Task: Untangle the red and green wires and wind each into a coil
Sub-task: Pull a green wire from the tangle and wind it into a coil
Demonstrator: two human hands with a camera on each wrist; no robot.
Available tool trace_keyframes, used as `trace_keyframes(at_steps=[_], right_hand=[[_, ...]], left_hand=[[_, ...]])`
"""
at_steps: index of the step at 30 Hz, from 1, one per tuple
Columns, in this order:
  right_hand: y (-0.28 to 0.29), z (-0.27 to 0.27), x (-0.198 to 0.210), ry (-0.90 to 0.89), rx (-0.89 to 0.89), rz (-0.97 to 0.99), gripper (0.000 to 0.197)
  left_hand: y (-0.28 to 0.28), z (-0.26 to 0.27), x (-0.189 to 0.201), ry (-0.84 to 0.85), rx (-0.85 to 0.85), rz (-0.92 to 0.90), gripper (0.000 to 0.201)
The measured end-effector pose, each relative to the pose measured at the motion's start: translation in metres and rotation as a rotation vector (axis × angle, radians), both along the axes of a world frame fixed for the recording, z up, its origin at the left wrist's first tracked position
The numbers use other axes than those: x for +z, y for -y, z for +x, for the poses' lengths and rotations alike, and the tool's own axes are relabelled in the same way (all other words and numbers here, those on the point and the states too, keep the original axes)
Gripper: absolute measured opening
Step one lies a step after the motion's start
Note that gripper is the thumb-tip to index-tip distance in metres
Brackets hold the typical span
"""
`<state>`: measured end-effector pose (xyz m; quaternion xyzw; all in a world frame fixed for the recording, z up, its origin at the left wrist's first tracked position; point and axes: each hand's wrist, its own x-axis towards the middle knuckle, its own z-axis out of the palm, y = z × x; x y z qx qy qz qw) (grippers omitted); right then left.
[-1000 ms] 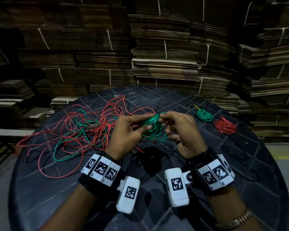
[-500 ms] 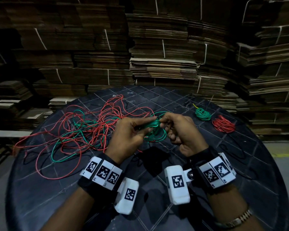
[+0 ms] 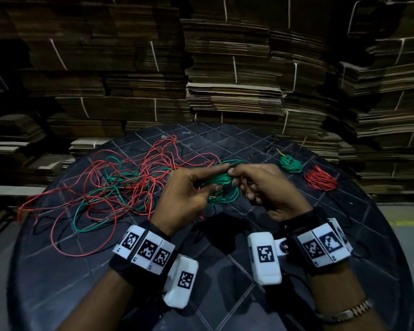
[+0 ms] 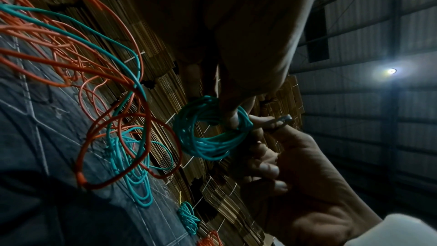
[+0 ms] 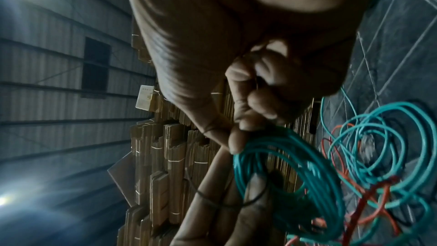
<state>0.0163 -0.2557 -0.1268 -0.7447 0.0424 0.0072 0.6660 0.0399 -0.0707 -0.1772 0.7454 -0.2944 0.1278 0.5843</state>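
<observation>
Over the table's middle both hands hold a small green wire coil (image 3: 222, 189) (image 4: 208, 139) (image 5: 295, 171). My left hand (image 3: 219, 176) grips it, with a finger (image 4: 232, 121) passed through its ring. My right hand (image 3: 234, 175) (image 5: 236, 137) has curled fingers and pinches the coil's top edge beside the left index tip. A thin black band (image 5: 212, 200) loops across the left hand's fingers. A green strand runs from the coil into the loose red and green tangle (image 3: 120, 185) (image 4: 99, 100) on the left.
A wound green coil (image 3: 290, 164) and a wound red coil (image 3: 320, 181) lie at the right of the round black table (image 3: 225, 271). Stacks of flattened cardboard (image 3: 232, 91) rise right behind the table. A bare part of the tabletop lies in front of the wrists.
The two index fingertips have closed together above the green coil, and the hands sit a little closer. The tangle and the two finished coils have not moved.
</observation>
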Motion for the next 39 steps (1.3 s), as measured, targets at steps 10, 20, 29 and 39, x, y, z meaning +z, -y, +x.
trace_keyframes(at_steps=[10, 20, 29, 39], right_hand=[[0.01, -0.006, 0.001, 0.3, 0.071, 0.023, 0.016], [0.017, 0.001, -0.005, 0.201, 0.066, 0.06, 0.019], [0.024, 0.002, -0.006, 0.203, 0.145, 0.004, 0.012], [0.02, 0.008, -0.013, 0.152, 0.107, 0.288, 0.003]], left_hand=[[-0.004, -0.002, 0.008, -0.16, -0.163, -0.111, 0.05], [-0.003, -0.001, 0.005, -0.167, -0.168, -0.059, 0.043], [-0.004, -0.001, 0.006, -0.195, -0.199, -0.035, 0.042], [-0.004, -0.008, 0.007, -0.339, -0.362, 0.011, 0.048]])
